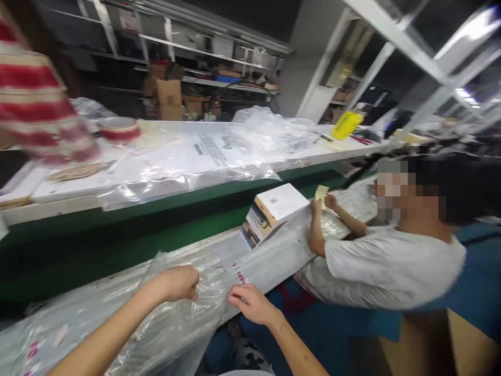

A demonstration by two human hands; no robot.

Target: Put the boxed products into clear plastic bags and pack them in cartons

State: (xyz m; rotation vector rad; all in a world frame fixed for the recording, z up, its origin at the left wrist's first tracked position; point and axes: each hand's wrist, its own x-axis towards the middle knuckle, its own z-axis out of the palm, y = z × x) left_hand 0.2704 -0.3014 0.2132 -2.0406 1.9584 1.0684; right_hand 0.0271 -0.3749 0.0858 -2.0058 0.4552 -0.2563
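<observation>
My left hand (178, 283) is closed, its fingers curled onto a clear plastic bag (183, 318) that lies over the near white ledge. My right hand (250, 303) pinches the same bag's edge close by, near red print on the plastic. A little further along the ledge stands a stack of white boxes (274, 211), tilted. Beyond it, a person in a grey shirt (387, 266) leans over the ledge and holds a small yellowish slip (321, 192) in both hands.
A green conveyor strip (156, 219) runs between the near ledge and a far white table (78, 177) covered with plastic sheets, a tape roll (117, 128) and a yellow object (346, 124). A red-striped sleeve (35, 94) shows top left. Shelves with cartons stand behind.
</observation>
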